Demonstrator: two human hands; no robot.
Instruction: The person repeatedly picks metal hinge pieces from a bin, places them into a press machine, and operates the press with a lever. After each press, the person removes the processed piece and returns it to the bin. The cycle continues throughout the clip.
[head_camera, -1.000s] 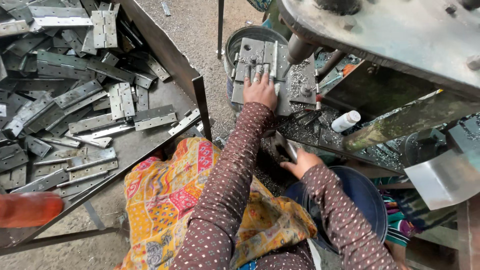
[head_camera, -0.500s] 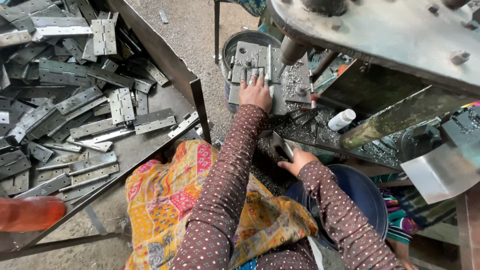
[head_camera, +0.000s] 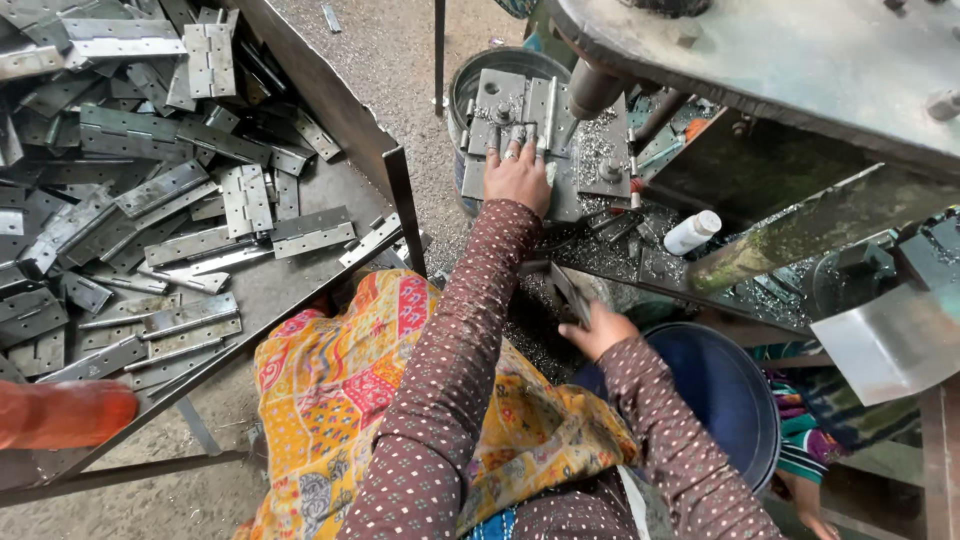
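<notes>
Overhead, gritty workshop floor (head_camera: 400, 60), tray (head_camera: 300, 290) of hinges (head_camera: 190, 180), left hand (head_camera: 518, 178) flat on plate (head_camera: 510, 105), right hand (head_camera: 597, 330) pinching hinge (head_camera: 568, 292).

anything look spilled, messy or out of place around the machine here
Yes. Metal shavings lie scattered over the machine's work plate beside the left hand, and more cover the ledge below it. A small white bottle lies tipped on its side among them. The hinges in the tray sit in a loose, crisscrossed heap.
</notes>
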